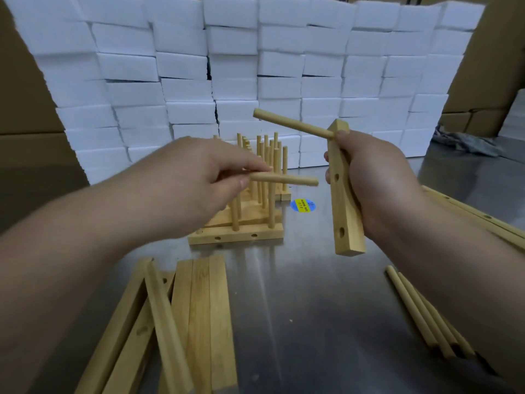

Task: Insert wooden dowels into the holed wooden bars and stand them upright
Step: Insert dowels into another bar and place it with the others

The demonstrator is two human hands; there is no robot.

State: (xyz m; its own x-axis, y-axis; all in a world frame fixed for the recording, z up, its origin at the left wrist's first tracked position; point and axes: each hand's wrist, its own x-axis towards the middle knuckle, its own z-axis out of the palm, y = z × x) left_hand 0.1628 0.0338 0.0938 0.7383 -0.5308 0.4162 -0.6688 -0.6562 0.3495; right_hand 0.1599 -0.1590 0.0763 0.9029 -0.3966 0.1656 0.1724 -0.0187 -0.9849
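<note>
Gripping a holed bar (345, 206) near upright above the bench (298, 308), the right hand (377, 180) has its fingers curled round the bar's middle. One dowel (292, 123) sits in the top hole and sticks out to the left. The left hand (199, 183) pinches a second dowel (287, 180) between thumb and fingertips, its free end pointing at the bar, near it but not touching. Behind the hands, finished bars (235, 237) stand on the bench with dowels upright. Loose bars (204, 314) lie front left, loose dowels (420, 311) front right. A blue and yellow sticker (302, 205) marks the bench, and white foam blocks (255, 66) are stacked behind.
</note>
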